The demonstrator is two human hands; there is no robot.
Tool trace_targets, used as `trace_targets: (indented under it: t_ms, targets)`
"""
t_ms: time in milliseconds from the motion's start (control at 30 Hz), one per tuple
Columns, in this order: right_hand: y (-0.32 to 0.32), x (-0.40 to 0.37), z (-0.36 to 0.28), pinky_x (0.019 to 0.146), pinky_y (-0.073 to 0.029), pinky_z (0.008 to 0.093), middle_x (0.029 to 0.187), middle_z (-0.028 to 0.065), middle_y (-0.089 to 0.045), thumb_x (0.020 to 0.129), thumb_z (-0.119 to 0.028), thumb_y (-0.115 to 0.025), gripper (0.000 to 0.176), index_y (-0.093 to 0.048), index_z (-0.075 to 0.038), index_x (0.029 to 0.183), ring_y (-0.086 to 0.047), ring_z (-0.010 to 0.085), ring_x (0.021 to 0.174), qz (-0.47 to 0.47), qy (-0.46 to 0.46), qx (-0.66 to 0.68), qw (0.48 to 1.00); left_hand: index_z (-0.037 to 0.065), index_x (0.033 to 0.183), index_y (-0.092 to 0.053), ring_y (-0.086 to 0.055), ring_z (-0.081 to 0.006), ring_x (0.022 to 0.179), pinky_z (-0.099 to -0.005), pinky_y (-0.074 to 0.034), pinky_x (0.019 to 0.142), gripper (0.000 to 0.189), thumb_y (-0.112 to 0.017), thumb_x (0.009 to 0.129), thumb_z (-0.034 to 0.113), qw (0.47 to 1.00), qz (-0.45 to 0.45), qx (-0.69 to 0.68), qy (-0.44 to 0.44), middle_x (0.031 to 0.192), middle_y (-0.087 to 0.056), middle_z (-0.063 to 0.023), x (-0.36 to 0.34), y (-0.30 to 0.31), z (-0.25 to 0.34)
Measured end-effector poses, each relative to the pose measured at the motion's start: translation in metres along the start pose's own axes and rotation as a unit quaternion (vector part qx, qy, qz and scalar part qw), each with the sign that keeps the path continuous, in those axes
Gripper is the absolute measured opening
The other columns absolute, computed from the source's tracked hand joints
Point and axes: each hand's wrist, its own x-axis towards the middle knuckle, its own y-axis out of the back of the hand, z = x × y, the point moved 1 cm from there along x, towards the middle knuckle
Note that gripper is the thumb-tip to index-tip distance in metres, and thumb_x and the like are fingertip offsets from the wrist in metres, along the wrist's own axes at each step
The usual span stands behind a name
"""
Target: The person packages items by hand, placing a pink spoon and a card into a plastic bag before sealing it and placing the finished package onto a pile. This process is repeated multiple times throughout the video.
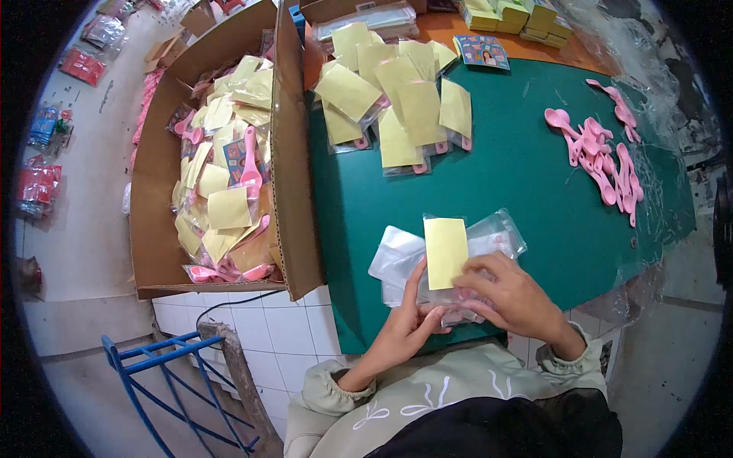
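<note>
A yellow card (pixel 446 252) stands out in front of me near the table's front edge, with a clear plastic bag around or under it. My left hand (pixel 403 330) is closed at the lower left of the card, its index finger along the card's left edge. My right hand (pixel 513 296) pinches at the lower right corner; a bit of pink shows by its fingertips, too little to name. Beneath both hands lies a fanned pile of clear plastic bags (pixel 492 235). Pink measuring spoons (pixel 588 149) lie loose in a heap to the right.
Packed bags with yellow cards (pixel 416 111) are piled at the table's far left. A tall cardboard box (pixel 294 175) full of similar packs stands left of the green table (pixel 519 137). Stacks of cards (pixel 508 14) sit at the back. A blue metal frame (pixel 164 359) is at lower left.
</note>
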Motion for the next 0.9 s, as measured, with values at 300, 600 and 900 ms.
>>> trace_targets:
  t_ms: [300, 600, 900]
  targets:
    - [-0.02, 0.016, 0.006, 0.085, -0.04, 0.041, 0.117, 0.0139, -0.051, 0.069, -0.016, -0.066, 0.038, -0.059, -0.007, 0.105, -0.048, 0.0291, 0.108, 0.09, 0.002, -0.189, 0.978, 0.016, 0.143, 0.005, -0.059, -0.0235, 0.101, -0.0334, -0.05, 0.085, 0.078, -0.045, 0.088, -0.008, 0.998, -0.028, 0.03, -0.037, 0.11, -0.059, -0.0193, -0.002, 0.006, -0.01]
    - [-0.022, 0.02, 0.008, 0.091, -0.036, 0.0425, 0.12, 0.0134, -0.05, 0.072, -0.016, -0.063, 0.034, -0.06, -0.01, 0.105, -0.047, 0.0281, 0.112, 0.101, -0.032, -0.236, 0.966, 0.013, 0.143, -0.001, -0.064, -0.0224, 0.091, -0.0312, -0.05, 0.082, 0.073, -0.042, 0.087, -0.008, 0.999, -0.035, -0.02, 0.024, 0.098, -0.062, -0.0203, -0.008, 0.009, -0.005]
    - [-0.023, 0.023, 0.007, 0.091, -0.036, 0.0439, 0.123, 0.0137, -0.048, 0.075, -0.016, -0.062, 0.033, -0.059, -0.01, 0.107, -0.046, 0.0288, 0.113, 0.094, -0.052, -0.23, 0.967, 0.009, 0.141, -0.008, -0.065, -0.018, 0.08, -0.0276, -0.053, 0.067, 0.069, -0.051, 0.088, 0.001, 0.996, 0.071, 0.058, 0.015, 0.087, -0.064, -0.013, -0.005, 0.003, -0.004]
